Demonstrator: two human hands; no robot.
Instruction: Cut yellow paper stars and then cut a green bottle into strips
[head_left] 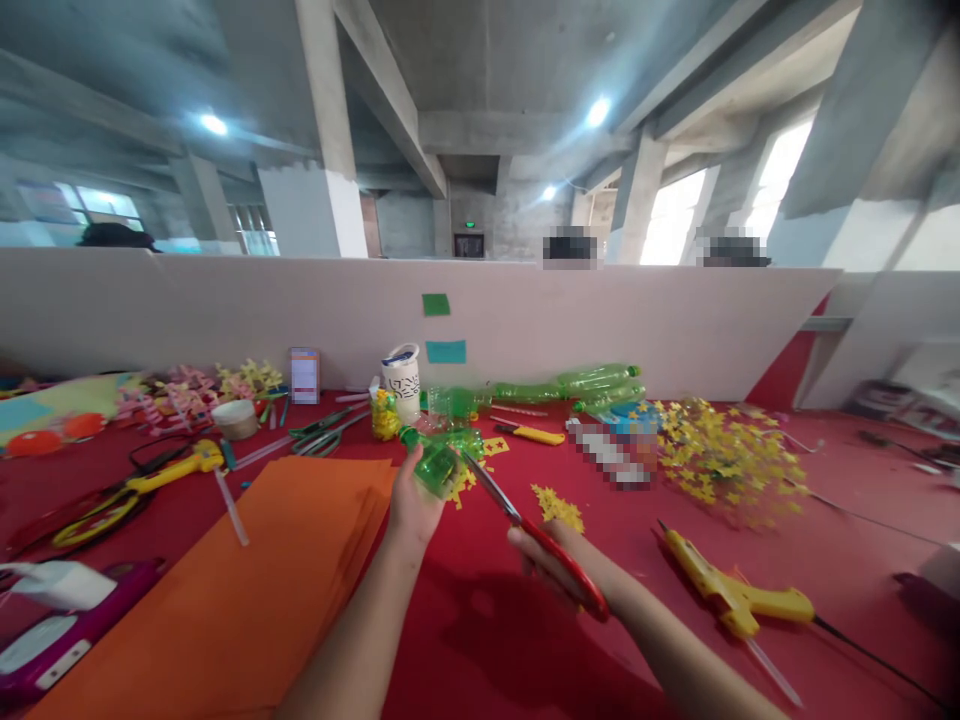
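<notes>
My left hand [417,505] is closed around a green plastic bottle piece [437,466], held above the red tabletop [480,640]. My right hand [559,560] grips red-handled scissors [553,550], whose blades point up and left to the edge of the green piece. Whether the blades touch the plastic cannot be made out. Under and behind the bottle piece lie yellow star-punched scraps [495,446], and a small heap of yellow stars [559,506] is just beyond my right hand.
Orange sheets [262,560] lie at left beside a yellow glue gun [180,468]. Another glue gun [731,590] is at right, before yellow star sprays [720,460]. Green bottles [592,385], a utility knife [536,434] and a white cup [403,385] stand or lie near the partition [600,320].
</notes>
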